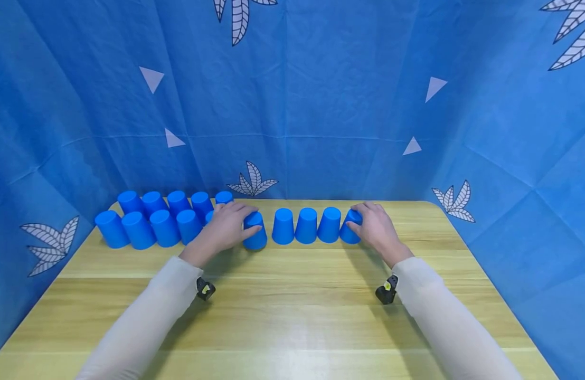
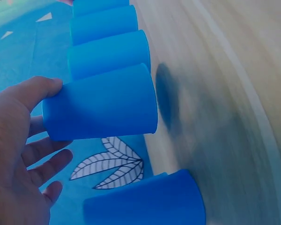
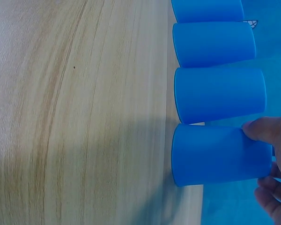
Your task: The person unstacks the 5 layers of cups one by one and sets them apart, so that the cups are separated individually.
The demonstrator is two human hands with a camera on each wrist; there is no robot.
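My left hand (image 1: 224,224) grips an upside-down blue cup (image 1: 255,238) near its closed top, thumb on the near side. In the left wrist view that cup (image 2: 100,105) shows a separate dark shadow on the wood beside its rim. At the right, my right hand (image 1: 379,230) holds another inverted blue cup (image 1: 348,233) by its upper part, thumb (image 3: 260,129) against its side. Between the two held cups stand three more upside-down cups, such as the middle cup (image 1: 306,226), close together in a line.
Two rows of inverted blue cups stand at the table's back left, a front row (image 1: 139,230) and a back row (image 1: 153,202); my left hand partly hides their right end. A blue patterned curtain (image 1: 321,105) hangs behind the wooden table (image 1: 292,295).
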